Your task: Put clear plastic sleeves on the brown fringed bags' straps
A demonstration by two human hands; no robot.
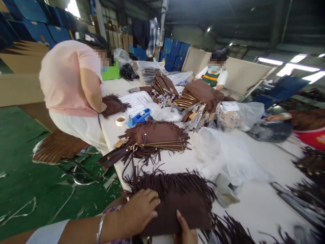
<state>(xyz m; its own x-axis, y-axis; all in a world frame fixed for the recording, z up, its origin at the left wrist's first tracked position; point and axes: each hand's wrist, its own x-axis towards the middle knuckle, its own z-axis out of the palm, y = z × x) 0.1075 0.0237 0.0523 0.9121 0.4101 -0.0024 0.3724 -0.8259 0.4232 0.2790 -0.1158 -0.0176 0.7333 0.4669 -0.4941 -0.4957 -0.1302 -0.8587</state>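
A dark brown fringed bag (177,210) lies at the near edge of the table, its fringe spread along the far side and right end. My left hand (138,210), with a silver bangle at the wrist, rests on the bag's left part, fingers laid over the surface. At the near edge, my right hand (186,232) grips the bag with its thumb on top; the other fingers are hidden underneath. Just beyond lies a stack of similar fringed bags (157,134) with gold zips and dangling straps.
A blue tape dispenser (139,117) and a tape roll (120,121) sit past the stack. Clear plastic bags (228,156) cover the table's middle right. A larger pile of brown bags (200,93) is farther back. One person (71,78) works at left, another (214,73) opposite.
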